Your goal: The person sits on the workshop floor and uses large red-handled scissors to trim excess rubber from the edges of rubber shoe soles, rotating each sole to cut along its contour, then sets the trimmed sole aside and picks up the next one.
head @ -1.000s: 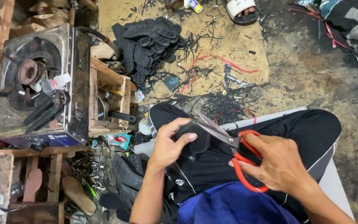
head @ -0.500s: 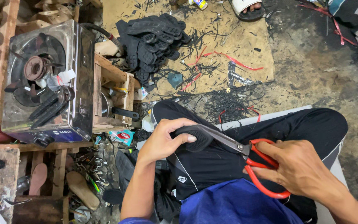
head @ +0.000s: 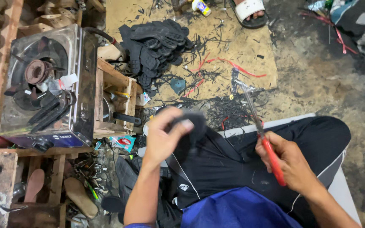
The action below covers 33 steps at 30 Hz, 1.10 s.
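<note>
My left hand [head: 163,137] grips a black rubber piece [head: 193,126] lifted over my lap, blurred by motion. My right hand [head: 290,160] holds red-handled scissors [head: 260,128] with the blades pointing up and away from the black piece, apart from it. I sit cross-legged in black trousers [head: 250,156] with a blue shirt at the bottom of the view.
A metal gas stove [head: 47,84] stands on a wooden frame at the left. A pile of black rubber soles [head: 155,46] lies on brown cardboard [head: 233,42] strewn with black and red trimmings. A white sandal [head: 248,10] lies at the top. Wooden shoe forms and clutter fill the lower left.
The scissors have swung out of the black piece and now point upward. My left hand has raised the piece and turned it.
</note>
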Each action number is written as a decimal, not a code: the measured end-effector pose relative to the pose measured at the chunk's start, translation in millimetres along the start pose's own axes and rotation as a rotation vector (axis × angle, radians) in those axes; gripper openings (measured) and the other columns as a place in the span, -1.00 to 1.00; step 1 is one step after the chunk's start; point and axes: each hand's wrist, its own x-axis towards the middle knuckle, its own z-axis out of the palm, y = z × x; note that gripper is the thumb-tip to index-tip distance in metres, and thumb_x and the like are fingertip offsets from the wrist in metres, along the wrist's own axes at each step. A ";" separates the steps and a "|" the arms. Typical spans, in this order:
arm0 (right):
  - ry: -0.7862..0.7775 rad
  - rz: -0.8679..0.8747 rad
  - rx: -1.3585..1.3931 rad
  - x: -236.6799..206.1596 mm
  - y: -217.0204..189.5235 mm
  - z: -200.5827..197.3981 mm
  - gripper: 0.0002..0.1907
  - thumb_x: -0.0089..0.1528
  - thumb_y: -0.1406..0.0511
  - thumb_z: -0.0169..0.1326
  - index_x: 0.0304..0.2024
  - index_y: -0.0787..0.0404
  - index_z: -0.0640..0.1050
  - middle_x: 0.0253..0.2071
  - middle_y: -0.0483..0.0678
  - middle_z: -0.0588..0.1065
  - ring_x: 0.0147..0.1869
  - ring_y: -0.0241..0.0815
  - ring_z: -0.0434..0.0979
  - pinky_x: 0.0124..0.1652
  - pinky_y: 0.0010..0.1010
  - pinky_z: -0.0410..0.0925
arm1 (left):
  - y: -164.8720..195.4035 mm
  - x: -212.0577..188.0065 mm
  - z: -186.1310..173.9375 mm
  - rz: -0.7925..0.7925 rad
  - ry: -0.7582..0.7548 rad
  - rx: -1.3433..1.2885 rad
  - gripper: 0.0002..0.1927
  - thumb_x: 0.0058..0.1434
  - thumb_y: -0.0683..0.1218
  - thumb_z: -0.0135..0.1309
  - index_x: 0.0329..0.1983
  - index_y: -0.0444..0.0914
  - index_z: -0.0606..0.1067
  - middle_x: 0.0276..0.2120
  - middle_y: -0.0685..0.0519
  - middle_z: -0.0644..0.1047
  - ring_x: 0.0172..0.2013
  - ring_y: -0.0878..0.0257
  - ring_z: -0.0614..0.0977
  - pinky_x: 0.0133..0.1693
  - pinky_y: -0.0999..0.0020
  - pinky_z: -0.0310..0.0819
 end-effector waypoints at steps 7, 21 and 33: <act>-0.005 -0.002 0.118 0.0 47.4 11.9 -0.73 0.27 0.16 0.07 -0.35 0.24 0.46 -0.63 -0.19 0.32 -0.66 -0.40 0.31 -0.63 -0.50 0.22 | -4.3 -7.7 16.7 0.038 0.615 -0.648 -0.49 0.23 -0.31 0.17 0.24 -0.31 0.33 0.10 0.01 0.49 0.06 0.18 0.56 0.11 0.21 0.50; 0.189 -0.278 -0.748 7.2 13.5 45.8 -0.24 -0.06 -0.03 0.33 0.02 0.27 0.43 -0.38 0.02 0.48 -0.31 0.09 0.54 -0.33 -0.11 0.36 | -49.7 -38.7 97.5 -0.276 0.353 -1.096 -0.30 0.34 -0.36 0.02 0.49 -0.14 0.14 0.17 -0.04 0.47 0.08 0.16 0.58 0.13 0.19 0.51; 0.289 -0.331 -0.817 15.8 -17.5 58.7 -0.22 -0.20 -0.07 0.41 -0.10 0.20 0.48 -0.42 -0.04 0.47 -0.35 -0.02 0.53 -0.34 -0.20 0.36 | -43.0 -42.2 104.0 -0.231 0.370 -1.136 -0.25 0.35 -0.35 0.00 0.54 -0.10 0.06 0.19 -0.06 0.49 0.11 0.12 0.59 0.19 0.11 0.49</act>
